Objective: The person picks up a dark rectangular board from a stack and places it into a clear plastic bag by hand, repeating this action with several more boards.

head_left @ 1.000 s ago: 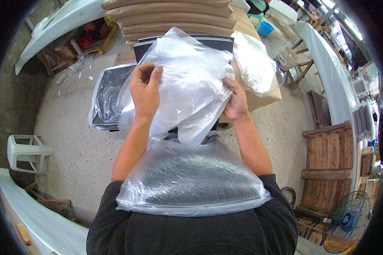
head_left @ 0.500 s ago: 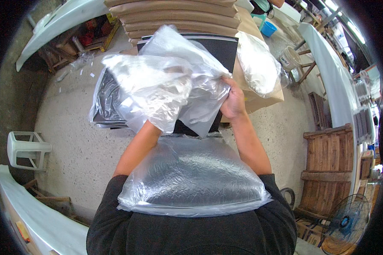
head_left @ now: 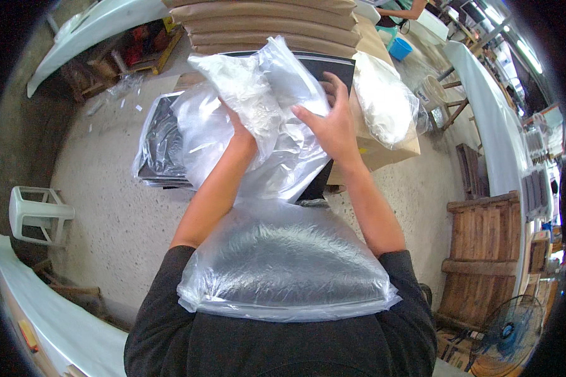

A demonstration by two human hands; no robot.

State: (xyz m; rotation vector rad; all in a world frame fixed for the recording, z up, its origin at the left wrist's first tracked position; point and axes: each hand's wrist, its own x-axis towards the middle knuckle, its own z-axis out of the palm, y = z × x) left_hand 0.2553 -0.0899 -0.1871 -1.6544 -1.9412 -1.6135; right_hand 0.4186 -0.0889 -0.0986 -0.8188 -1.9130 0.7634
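Note:
A clear, crumpled plastic bag (head_left: 289, 147) is raised between my hands over a black flat panel (head_left: 339, 69). My left hand (head_left: 240, 129) goes in among its folds, and the plastic hides the fingers. On the bag's right side, my right hand (head_left: 334, 122) has thumb and fingers spread, the thumb lying against the plastic. Nearer to me, another clear plastic bag (head_left: 289, 257) lies across my lap, dark beneath its wrinkled surface. Left of the raised bag is a stack of black panels in clear plastic (head_left: 160, 141).
Brown paper-wrapped bundles (head_left: 264, 28) are piled at the far side. A white plastic-wrapped bundle (head_left: 383, 103) rests on brown cardboard (head_left: 390, 151) at right. A white stool (head_left: 41, 213) stands left, a wooden pallet (head_left: 481, 264) and a fan (head_left: 508, 330) right. Another person's arm (head_left: 402, 12) shows far off.
My right hand has let go of the bag's edge and spread its fingers, shifting slightly left and away from me. My left hand has risen with the plastic, which is bunched closer together.

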